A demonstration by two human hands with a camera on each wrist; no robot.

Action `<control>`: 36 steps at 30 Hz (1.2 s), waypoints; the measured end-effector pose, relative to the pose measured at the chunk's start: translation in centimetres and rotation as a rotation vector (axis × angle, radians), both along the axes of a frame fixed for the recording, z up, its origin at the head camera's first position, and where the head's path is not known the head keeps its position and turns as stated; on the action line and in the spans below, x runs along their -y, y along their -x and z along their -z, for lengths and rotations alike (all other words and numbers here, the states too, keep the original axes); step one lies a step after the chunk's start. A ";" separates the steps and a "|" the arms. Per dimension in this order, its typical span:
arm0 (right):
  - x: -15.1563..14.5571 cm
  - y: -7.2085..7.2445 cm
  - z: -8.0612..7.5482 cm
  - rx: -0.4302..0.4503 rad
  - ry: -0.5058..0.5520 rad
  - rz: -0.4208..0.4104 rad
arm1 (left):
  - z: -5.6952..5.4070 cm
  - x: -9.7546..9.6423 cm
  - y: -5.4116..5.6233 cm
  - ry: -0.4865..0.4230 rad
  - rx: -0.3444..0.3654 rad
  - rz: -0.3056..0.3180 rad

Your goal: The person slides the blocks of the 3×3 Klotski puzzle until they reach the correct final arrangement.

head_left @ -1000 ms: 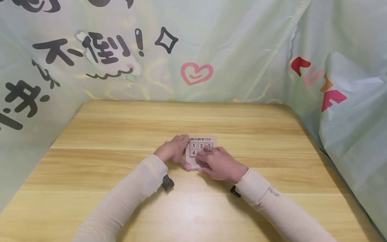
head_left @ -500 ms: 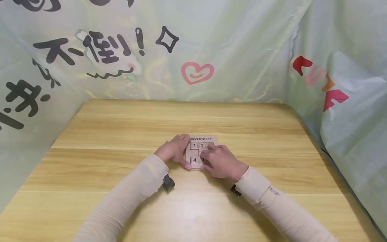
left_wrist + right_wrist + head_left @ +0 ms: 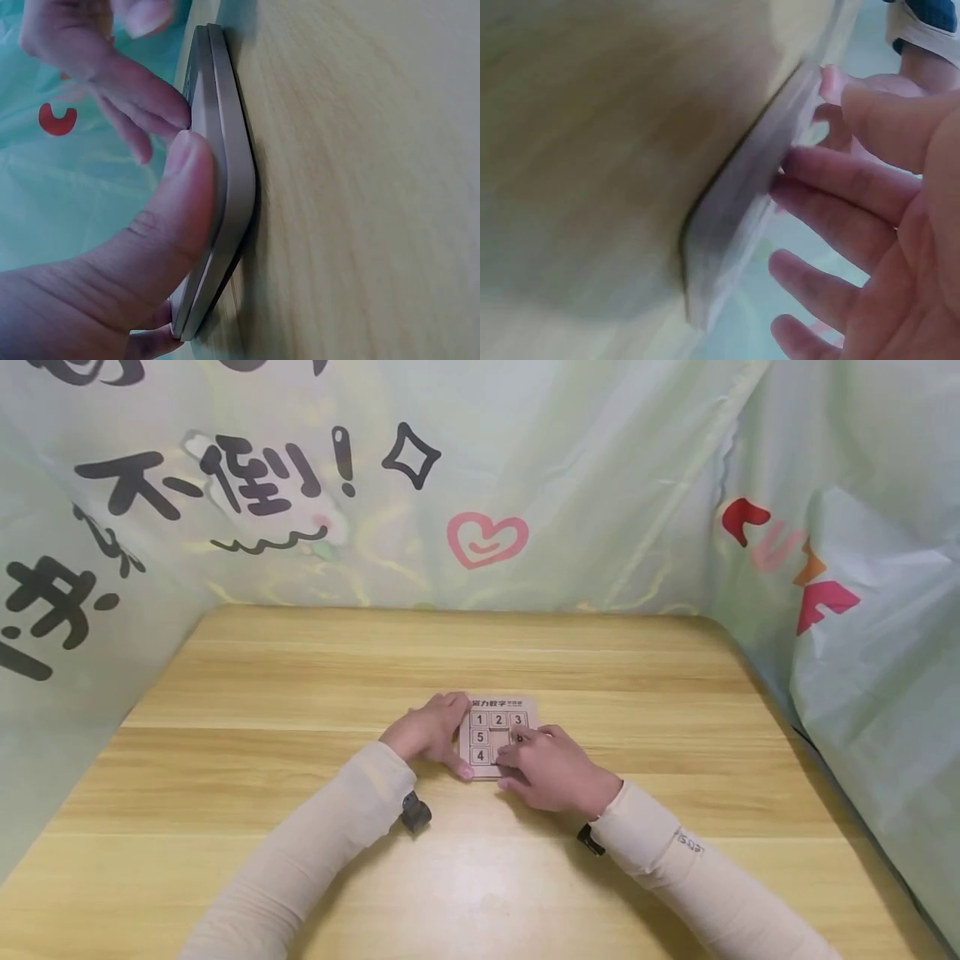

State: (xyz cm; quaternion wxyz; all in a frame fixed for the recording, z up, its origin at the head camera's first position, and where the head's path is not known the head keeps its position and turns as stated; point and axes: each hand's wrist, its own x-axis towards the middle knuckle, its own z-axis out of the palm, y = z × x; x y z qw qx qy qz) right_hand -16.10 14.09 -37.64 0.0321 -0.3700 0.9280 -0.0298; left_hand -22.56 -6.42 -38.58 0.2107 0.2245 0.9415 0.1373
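Between left hand (image 3: 431,727) and right hand (image 3: 555,768), around the middle of the wooden table (image 3: 225,777), find the number board (image 3: 486,772) lying flat, with its title strip (image 3: 498,703) at the far end. Judged by that strip beyond a 3-by-3 grid, longer from near to far than across, with the long axis running away from the body. Placed to the right of the left hand, ahead and to the left of the right. Hard to call either hand nearer, with 2 hands in contact; over the grid, only the right. Most telling: the bare centre square (image 3: 499,737), with tile 5 (image 3: 480,737) just to its left, tile 2 (image 3: 498,720) beyond, a partly covered tile (image 3: 521,737) to its right and right fingertips just on its near side. Cannot tell the contents of the bottom middle square beneath them. Along the board's left side, a grip by the left hand, with thumb at the near corner and fingers curled about the far corner. From the right, a low reach with palm down, index and middle fingers extended to the face, the other 2 spread loose in the right wrist view; pressing lightly, perhaps, and not pinching anything. Beyond the wrists, pale sleeves (image 3: 315,852) angling in from the near edge.
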 end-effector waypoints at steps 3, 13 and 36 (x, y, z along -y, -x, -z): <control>-0.4 0.3 0.3 0.023 -0.037 0.022 | 0.0 0.0 0.1 -0.003 -0.001 -0.001; -1.4 -0.5 0.2 0.027 0.009 0.033 | 0.0 0.0 0.0 -0.010 -0.003 0.000; -2.2 -0.3 -0.2 0.058 -0.022 0.045 | -0.1 0.0 0.1 -0.011 0.009 0.006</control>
